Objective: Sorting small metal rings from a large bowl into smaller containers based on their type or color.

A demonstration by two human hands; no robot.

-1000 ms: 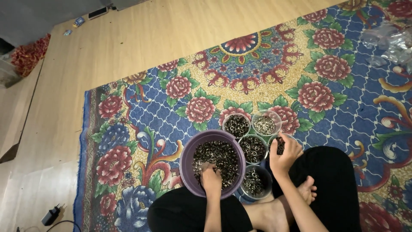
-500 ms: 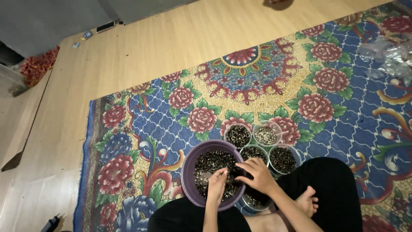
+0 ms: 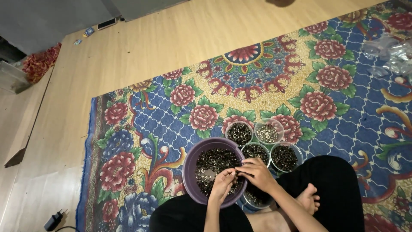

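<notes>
A purple bowl full of small dark metal rings sits on the rug in front of my crossed legs. My left hand reaches into the bowl with its fingers pinched among the rings. My right hand lies over the bowl's right rim, its fingertips meeting those of the left hand; whether they pinch a ring is too small to tell. Several small clear cups of sorted rings stand just beyond and to the right of the bowl. Another cup is partly hidden under my right wrist.
A flowered blue, red and yellow rug covers the wooden floor. Crumpled clear plastic bags lie at the far right. A black plug lies at the lower left, a red cloth at the far left.
My right hand has come from the cups on the right to the bowl and now meets my left hand over the rings. The camera view has shifted slightly.
</notes>
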